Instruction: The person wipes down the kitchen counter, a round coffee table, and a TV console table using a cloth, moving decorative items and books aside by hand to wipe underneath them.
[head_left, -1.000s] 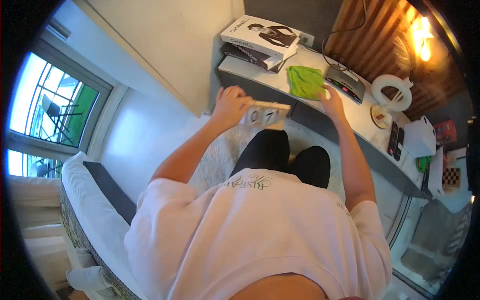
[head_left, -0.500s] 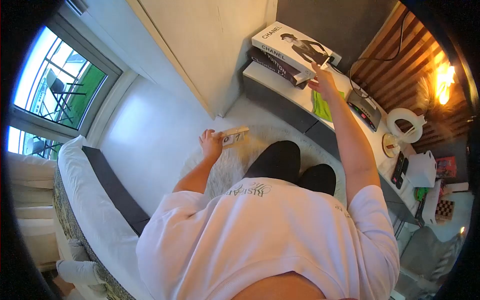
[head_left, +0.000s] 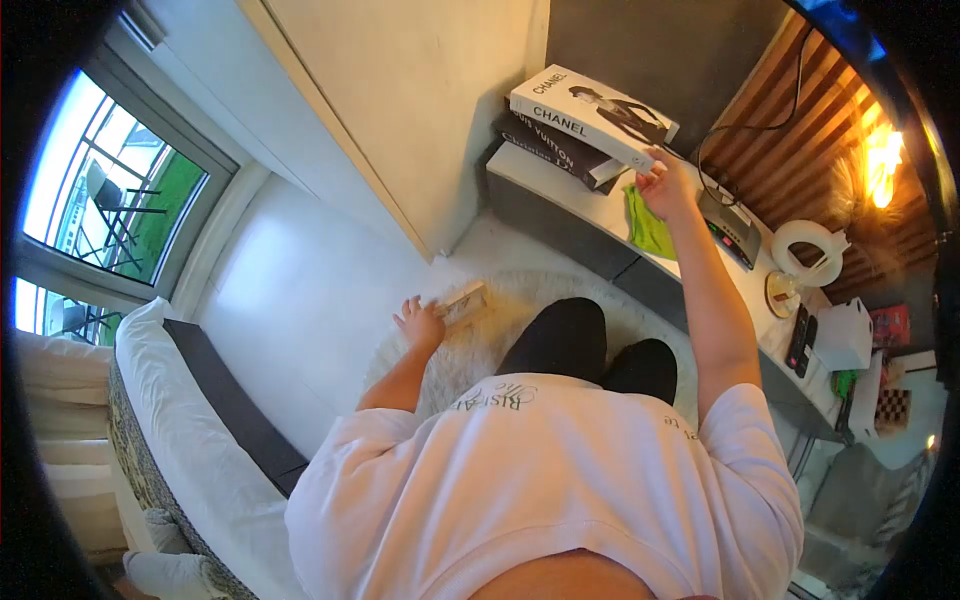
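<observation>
My left hand [head_left: 420, 325] is low on the left, over the shaggy round rug. It is on the end of a small pale wooden block calendar [head_left: 464, 303], with some fingers spread out; the thumb's grip is partly hidden. At the cabinet, my right hand [head_left: 668, 187] pinches the near right corner of a thick white CHANEL book [head_left: 590, 112]. This book tops a stack and its right end looks raised off the dark LOUIS VUITTON book [head_left: 560, 148] below. A bright green cloth [head_left: 650, 225] lies beneath my right wrist.
On the low white-topped cabinet [head_left: 615, 205] stand a black router [head_left: 735, 235] with a cable, a white ring-shaped vase [head_left: 808, 250], remotes [head_left: 800, 340] and a white box [head_left: 843, 335]. A tall pale door panel [head_left: 400, 110] rises left of the books. A bed [head_left: 190, 430] is at left.
My right hand has closed on the CHANEL book's corner, and the book has shifted and tilted. My left hand has lowered with the block calendar, whose number face has turned away.
</observation>
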